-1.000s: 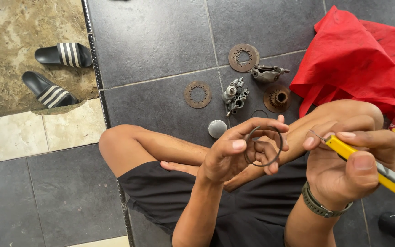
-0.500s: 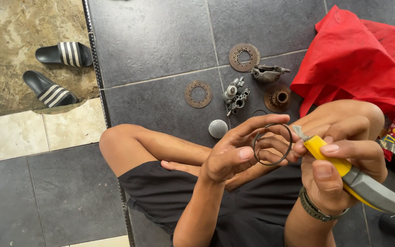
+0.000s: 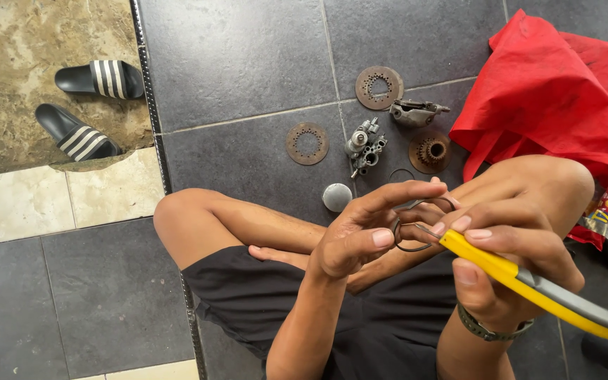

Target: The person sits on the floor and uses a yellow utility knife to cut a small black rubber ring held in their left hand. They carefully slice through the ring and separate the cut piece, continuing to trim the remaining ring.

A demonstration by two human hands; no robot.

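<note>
A seated person's left hand (image 3: 360, 236) pinches a thin metal ring (image 3: 416, 225) between thumb and curled fingers, index finger stretched out above it. The right hand (image 3: 504, 243) is closed around a yellow and grey handled tool (image 3: 536, 285), whose tip touches the ring just beside the left thumb. Beyond the fingertips, on dark floor tiles (image 3: 248, 63), lie two perforated metal discs (image 3: 307, 143), a small metal assembly (image 3: 365, 144), a rusty gear (image 3: 429, 151) and a red cloth (image 3: 550, 98)
</note>
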